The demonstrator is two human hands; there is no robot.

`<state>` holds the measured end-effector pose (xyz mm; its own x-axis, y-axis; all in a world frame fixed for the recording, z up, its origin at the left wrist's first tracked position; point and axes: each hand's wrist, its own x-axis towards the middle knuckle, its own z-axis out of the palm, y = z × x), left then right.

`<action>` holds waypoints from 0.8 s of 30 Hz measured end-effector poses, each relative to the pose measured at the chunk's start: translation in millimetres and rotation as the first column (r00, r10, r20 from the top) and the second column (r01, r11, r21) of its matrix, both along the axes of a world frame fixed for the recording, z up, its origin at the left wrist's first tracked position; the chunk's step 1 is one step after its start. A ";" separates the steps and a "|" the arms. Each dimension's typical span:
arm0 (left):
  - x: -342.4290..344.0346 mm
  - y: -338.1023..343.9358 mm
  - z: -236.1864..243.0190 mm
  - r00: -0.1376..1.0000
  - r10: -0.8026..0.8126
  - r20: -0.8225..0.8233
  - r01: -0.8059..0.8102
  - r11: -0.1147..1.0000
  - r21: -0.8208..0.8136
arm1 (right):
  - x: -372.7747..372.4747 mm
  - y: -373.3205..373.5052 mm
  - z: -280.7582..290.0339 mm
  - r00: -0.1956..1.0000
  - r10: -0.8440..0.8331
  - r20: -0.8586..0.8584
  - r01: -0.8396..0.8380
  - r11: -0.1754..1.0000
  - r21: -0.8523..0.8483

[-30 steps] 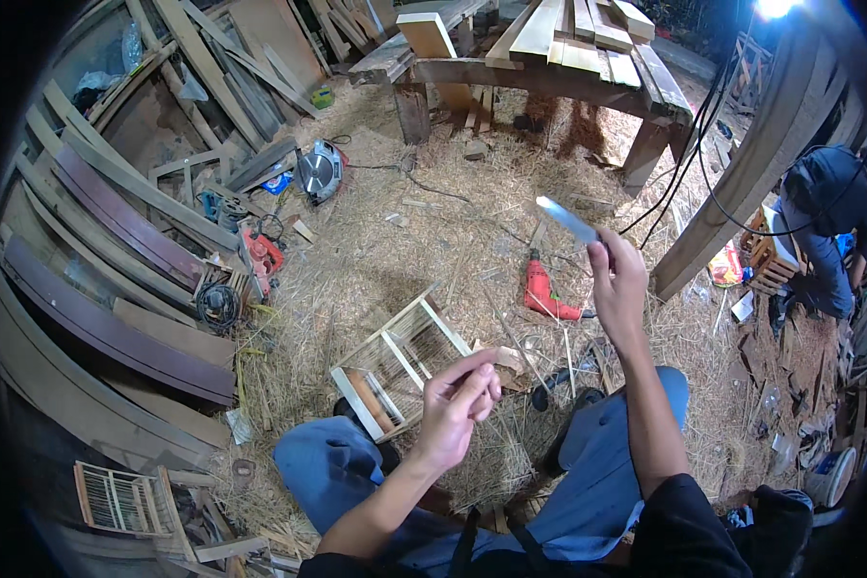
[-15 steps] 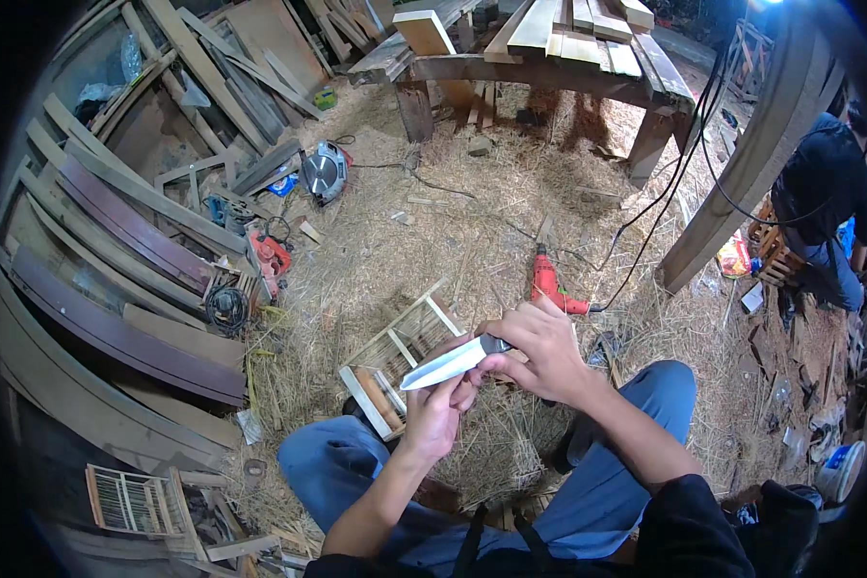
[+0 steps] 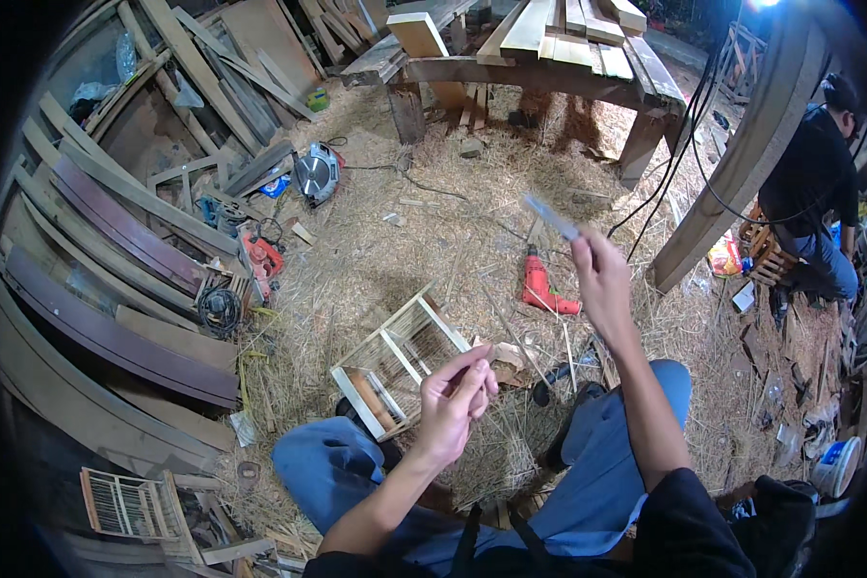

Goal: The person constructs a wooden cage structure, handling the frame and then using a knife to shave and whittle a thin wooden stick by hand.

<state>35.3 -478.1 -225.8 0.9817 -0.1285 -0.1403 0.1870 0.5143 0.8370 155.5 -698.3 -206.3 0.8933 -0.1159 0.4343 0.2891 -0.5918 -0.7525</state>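
Note:
My right hand (image 3: pixel 604 284) is raised forward and to the right, its fingers closed round the handle of a knife (image 3: pixel 549 218). The pale blade points up and to the left, slightly smeared by motion. My left hand (image 3: pixel 458 400) is held over my lap with the fingers curled and pinched together. Whatever it may hold is too small to make out. Just beyond the left hand, a small wooden cage frame (image 3: pixel 385 337) with thin bars lies on the ground between my knees.
A red drill (image 3: pixel 546 289) lies below my right hand. At left are a circular saw (image 3: pixel 315 175), a red power tool (image 3: pixel 262 258) and curved boards (image 3: pixel 116 328). A plank-laden bench (image 3: pixel 539 69) stands ahead. Another person (image 3: pixel 819 183) works beyond the wooden post (image 3: pixel 742 159).
The knife, which lay across my left fingers, has swung up and away to the right in my right hand. My hands are now apart, the left one slightly farther right.

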 end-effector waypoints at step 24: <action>11.5 45.2 -10.2 0.980 -0.117 0.160 0.015 0.850 0.527 | -32.5 24.2 -21.0 0.953 0.269 -0.138 -0.253 0.960 0.120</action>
<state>46.8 -432.9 -235.9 0.9880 -0.1521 -0.0274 0.0254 -0.0154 0.9996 123.0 -674.1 -227.3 0.9524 0.0943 0.2899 0.3016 -0.4306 -0.8507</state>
